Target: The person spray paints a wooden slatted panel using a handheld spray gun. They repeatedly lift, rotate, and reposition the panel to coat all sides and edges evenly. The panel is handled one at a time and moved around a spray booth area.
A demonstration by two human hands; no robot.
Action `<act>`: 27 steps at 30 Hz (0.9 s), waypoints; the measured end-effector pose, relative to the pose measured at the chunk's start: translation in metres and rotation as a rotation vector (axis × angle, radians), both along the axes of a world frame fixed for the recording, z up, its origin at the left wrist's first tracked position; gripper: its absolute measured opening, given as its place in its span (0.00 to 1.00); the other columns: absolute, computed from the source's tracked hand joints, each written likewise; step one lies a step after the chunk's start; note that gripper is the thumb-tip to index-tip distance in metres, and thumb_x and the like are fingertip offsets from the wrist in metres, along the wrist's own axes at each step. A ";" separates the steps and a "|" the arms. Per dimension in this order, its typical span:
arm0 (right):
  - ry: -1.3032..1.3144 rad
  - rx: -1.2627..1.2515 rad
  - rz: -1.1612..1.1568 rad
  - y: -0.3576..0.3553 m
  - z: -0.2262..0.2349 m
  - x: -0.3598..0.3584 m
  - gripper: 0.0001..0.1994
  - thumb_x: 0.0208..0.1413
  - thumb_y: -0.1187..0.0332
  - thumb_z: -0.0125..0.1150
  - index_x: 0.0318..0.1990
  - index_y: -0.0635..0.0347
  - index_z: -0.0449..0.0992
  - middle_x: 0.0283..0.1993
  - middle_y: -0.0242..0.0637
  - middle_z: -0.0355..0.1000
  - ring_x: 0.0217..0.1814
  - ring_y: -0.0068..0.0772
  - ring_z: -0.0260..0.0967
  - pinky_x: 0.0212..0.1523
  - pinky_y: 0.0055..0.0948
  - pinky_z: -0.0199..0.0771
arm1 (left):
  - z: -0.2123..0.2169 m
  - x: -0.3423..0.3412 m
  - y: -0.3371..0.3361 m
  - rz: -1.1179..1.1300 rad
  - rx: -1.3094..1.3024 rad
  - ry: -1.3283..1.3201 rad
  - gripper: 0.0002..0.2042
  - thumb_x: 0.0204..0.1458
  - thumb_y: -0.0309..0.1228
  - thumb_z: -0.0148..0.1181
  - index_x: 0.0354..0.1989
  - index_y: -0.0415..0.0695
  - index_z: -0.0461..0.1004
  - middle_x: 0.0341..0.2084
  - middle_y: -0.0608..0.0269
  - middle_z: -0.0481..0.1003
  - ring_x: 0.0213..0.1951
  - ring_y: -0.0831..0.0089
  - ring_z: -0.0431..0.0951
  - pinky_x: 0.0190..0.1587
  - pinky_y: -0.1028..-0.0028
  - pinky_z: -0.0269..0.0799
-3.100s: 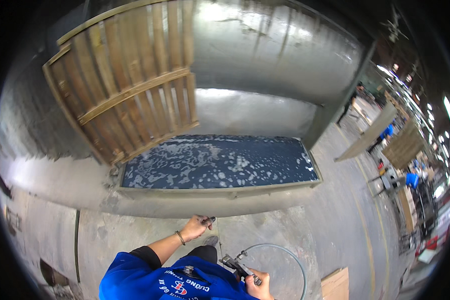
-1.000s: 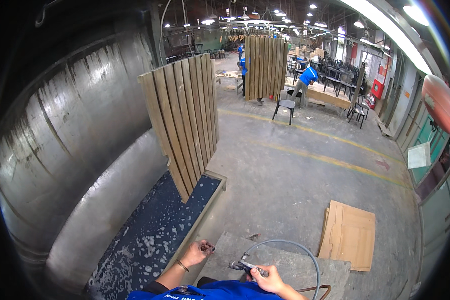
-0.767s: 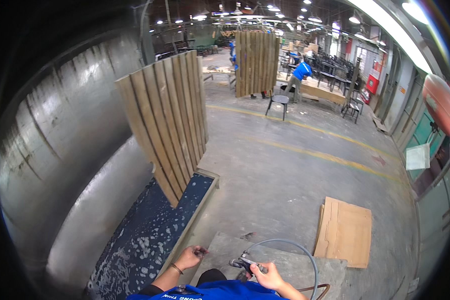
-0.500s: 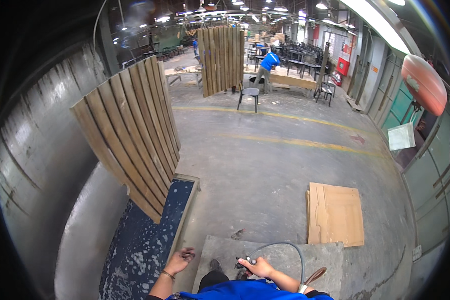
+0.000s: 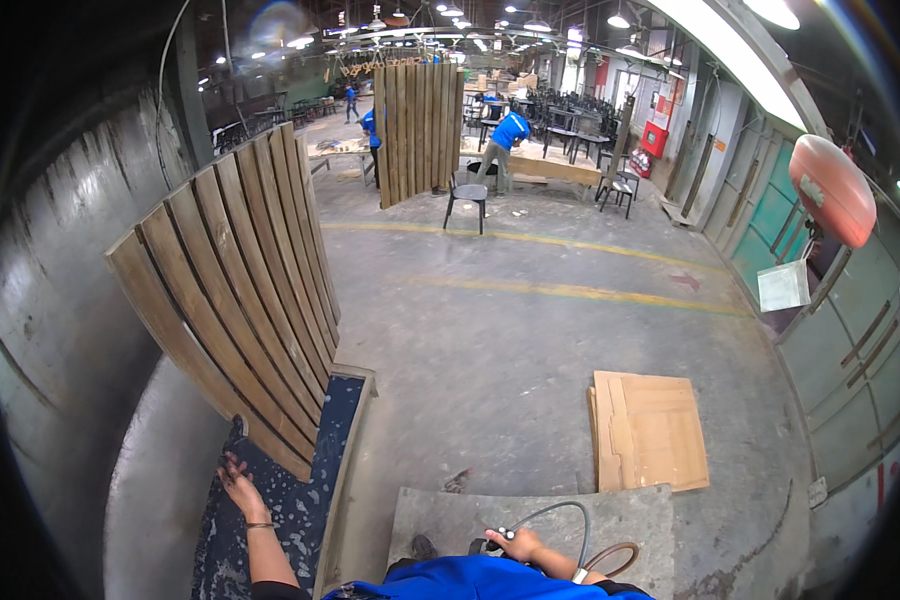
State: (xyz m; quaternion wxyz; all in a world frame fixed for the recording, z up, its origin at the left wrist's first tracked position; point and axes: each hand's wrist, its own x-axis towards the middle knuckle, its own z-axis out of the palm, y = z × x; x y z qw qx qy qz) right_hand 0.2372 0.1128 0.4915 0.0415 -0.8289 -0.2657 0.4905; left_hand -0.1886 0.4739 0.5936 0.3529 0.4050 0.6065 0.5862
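Observation:
My left hand (image 5: 240,488) reaches out with its fingers apart, just below the lower left corner of a slatted wooden panel (image 5: 235,270). I cannot tell whether the fingertips touch the wood. The panel stands tilted, made of several long brown boards with narrow gaps between them. Beneath it lies a trough (image 5: 342,480) of dark liquid with pale foam patches. In front of my body, my right hand (image 5: 518,545) is closed around a small spray gun (image 5: 496,538), partly hidden by the fingers. A grey hose (image 5: 570,506) loops from it past my right forearm.
Flat cardboard (image 5: 652,430) lies on the floor at the right. A second slatted panel (image 5: 418,130) hangs farther off, near a black chair (image 5: 466,200) and a person in blue (image 5: 508,135) bending at a table. A metal wall (image 5: 65,250) stands left; a red-and-white object (image 5: 832,190) hangs right.
My left hand has moved left and forward to the panel's lower edge. The near panel has shifted left and lower in view as the view turned. My right hand still grips the spray gun.

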 end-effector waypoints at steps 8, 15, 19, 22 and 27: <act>0.004 0.057 -0.116 0.009 0.019 -0.039 0.48 0.48 0.22 0.52 0.41 0.70 0.82 0.46 0.60 0.78 0.54 0.61 0.76 0.55 0.47 0.75 | -0.057 0.026 0.063 -0.265 -0.058 -0.450 0.30 0.69 0.53 0.37 0.74 0.49 0.54 0.71 0.58 0.58 0.69 0.62 0.59 0.72 0.57 0.48; -0.041 0.120 -0.108 -0.007 0.007 -0.081 0.41 0.53 0.27 0.53 0.42 0.64 0.83 0.43 0.60 0.79 0.50 0.62 0.77 0.54 0.50 0.76 | -0.092 0.054 0.058 -0.449 0.008 -0.425 0.35 0.69 0.58 0.30 0.77 0.48 0.42 0.76 0.57 0.45 0.75 0.60 0.46 0.76 0.59 0.42; -0.021 0.143 -0.039 0.001 0.005 -0.091 0.33 0.58 0.33 0.53 0.45 0.56 0.83 0.41 0.58 0.79 0.49 0.59 0.78 0.53 0.49 0.77 | -0.097 0.072 0.043 -0.598 0.055 -0.267 0.40 0.66 0.62 0.34 0.78 0.46 0.38 0.76 0.58 0.44 0.75 0.63 0.47 0.75 0.61 0.42; -0.033 0.181 0.072 0.003 0.016 -0.093 0.23 0.61 0.38 0.52 0.54 0.35 0.80 0.42 0.50 0.80 0.47 0.56 0.79 0.50 0.47 0.78 | -0.076 0.092 0.033 -0.898 0.235 -0.014 0.45 0.61 0.53 0.57 0.76 0.41 0.40 0.71 0.53 0.54 0.69 0.62 0.58 0.70 0.63 0.50; -0.086 0.148 0.009 0.000 0.044 -0.099 0.21 0.61 0.41 0.54 0.53 0.38 0.81 0.42 0.51 0.80 0.46 0.54 0.79 0.50 0.47 0.79 | -0.039 0.135 -0.001 -0.626 0.230 0.346 0.44 0.60 0.43 0.62 0.74 0.35 0.41 0.66 0.37 0.55 0.66 0.50 0.60 0.69 0.57 0.53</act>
